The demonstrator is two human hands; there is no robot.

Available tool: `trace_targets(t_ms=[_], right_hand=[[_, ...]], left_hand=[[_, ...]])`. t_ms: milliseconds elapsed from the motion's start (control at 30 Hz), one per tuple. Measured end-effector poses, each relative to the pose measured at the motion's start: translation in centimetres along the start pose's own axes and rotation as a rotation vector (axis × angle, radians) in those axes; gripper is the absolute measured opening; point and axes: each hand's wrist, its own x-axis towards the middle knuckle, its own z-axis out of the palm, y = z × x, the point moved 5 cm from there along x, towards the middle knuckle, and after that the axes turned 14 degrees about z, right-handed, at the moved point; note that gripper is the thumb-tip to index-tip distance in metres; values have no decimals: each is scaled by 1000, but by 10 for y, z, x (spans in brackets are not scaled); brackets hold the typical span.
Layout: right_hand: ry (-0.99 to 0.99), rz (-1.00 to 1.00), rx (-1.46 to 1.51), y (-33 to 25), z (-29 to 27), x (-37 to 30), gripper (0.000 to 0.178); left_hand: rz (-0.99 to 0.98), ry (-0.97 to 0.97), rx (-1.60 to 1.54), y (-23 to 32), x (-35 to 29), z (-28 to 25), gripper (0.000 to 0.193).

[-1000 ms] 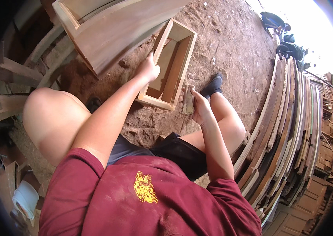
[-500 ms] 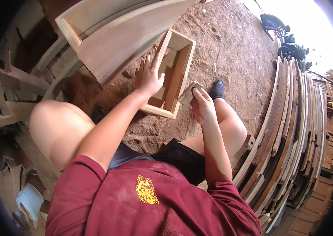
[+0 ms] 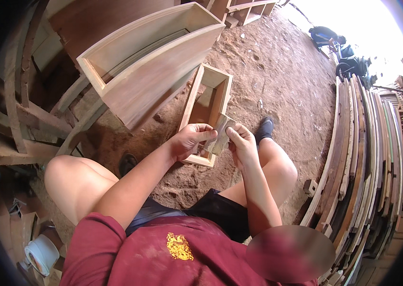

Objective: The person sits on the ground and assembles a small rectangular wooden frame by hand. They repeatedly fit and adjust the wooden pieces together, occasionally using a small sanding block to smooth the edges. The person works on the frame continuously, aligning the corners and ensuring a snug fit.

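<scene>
A small, worn, grey-brown sheet of sandpaper (image 3: 219, 135) is stretched between my hands. My left hand (image 3: 188, 141) pinches its left side between thumb and fingers. On the opposite edge, my right hand (image 3: 243, 143) grips it with the thumb on top. Below the sheet a wooden drawer (image 3: 222, 76), an open rectangular box with pale rims and browner inner walls, rests on the dirt floor between my legs. My hands and the sheet cover part of its near end.
A larger wooden case with an open top (image 3: 161, 71) stands at the upper left, beside the drawer. Long stacked boards (image 3: 353, 157) line the right side. Curved timber pieces (image 3: 80, 119) are at the left, a white roll (image 3: 42, 252) at lower left, and a motorcycle (image 3: 349, 55) far right.
My left hand has left the drawer's rim and taken hold of the sandpaper, which my right hand held alone before. The whole view has shifted, so the scene sits lower.
</scene>
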Motion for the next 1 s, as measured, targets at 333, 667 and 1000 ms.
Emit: trace_targets(t_ms=[333, 667, 1000], right_hand=[[-162, 100, 99, 0, 18, 1, 25], [-181, 120, 179, 8, 27, 11, 20], [12, 27, 43, 15, 13, 22, 19]], left_hand=[[111, 14, 41, 7, 2, -6, 14], [81, 49, -68, 6, 5, -11, 14], [218, 163, 479, 24, 2, 2, 22]])
